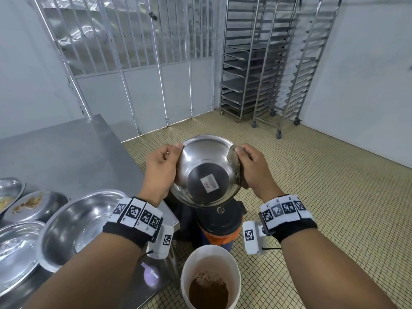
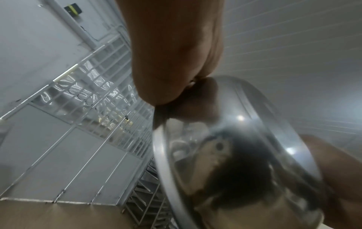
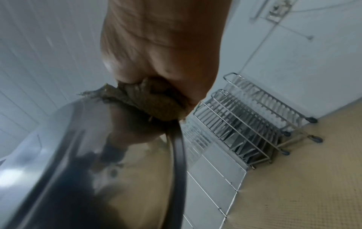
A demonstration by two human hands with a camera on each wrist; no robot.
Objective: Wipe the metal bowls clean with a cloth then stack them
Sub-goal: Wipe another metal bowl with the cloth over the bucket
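Observation:
I hold a metal bowl point(image 1: 207, 172) in the air beyond the table corner, tilted so its underside with a white sticker faces me. My left hand point(image 1: 171, 157) grips its left rim, thumb on the outside. My right hand point(image 1: 244, 158) pinches a brownish cloth point(image 1: 236, 172) over the right rim. The left wrist view shows the left hand point(image 2: 166, 62) clamped on the bowl's edge point(image 2: 235, 155). In the right wrist view the right hand point(image 3: 162, 46) bunches the cloth point(image 3: 149, 102) against the bowl's rim point(image 3: 78, 155).
On the steel table point(image 1: 66, 148) at left lie two shiny bowls point(image 1: 82, 224) point(image 1: 17, 248) and two soiled ones point(image 1: 35, 206). A white bucket point(image 1: 210, 279) with brown powder and a black-lidded container point(image 1: 220, 224) stand on the tiled floor below. Rack trolleys point(image 1: 267, 63) line the far wall.

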